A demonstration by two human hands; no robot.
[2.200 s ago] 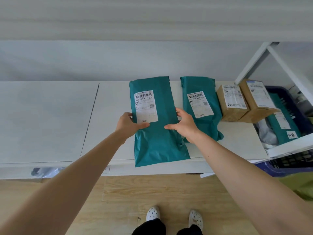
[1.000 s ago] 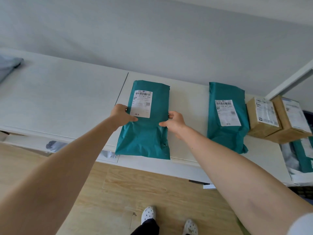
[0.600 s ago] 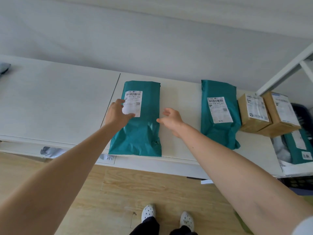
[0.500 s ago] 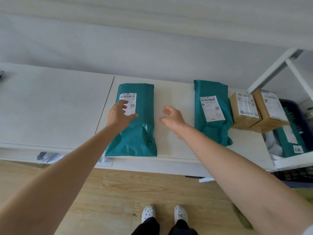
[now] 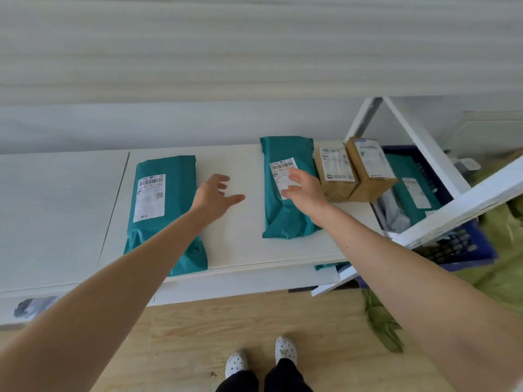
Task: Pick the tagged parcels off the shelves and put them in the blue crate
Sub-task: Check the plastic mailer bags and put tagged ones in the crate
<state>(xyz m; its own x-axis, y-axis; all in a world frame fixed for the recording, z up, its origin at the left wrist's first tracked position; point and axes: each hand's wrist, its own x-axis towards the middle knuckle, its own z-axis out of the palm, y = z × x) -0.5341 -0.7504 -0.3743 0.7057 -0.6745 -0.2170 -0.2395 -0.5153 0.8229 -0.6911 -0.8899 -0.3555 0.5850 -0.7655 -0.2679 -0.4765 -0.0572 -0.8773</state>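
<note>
the right parcel (image 5: pixel 283 222) lay flat on the shelf (image 5: pixel 240 239) with its long axis running away from the person, label up. the right grip (image 5: pixel 304 189) was spread directly over that label, fingers apart and closed on nothing; whether they touched the wrap could not be told. the left grip (image 5: pixel 216 193) hovered just to that parcel's left above bare shelf, fingers also apart and empty, between it and the left parcel (image 5: pixel 181 188), which lay well apart and roughly parallel. so the right grip was the nearer one, and the left stood beside the other long edge; a two-sided hold across the short width looked the likely next move. the crate (image 5: pixel 467 247) sat to the right, past the boxes (image 5: pixel 335 171), so the carry would probably go rightward, clearing them and the frame (image 5: pixel 467 203).
</note>
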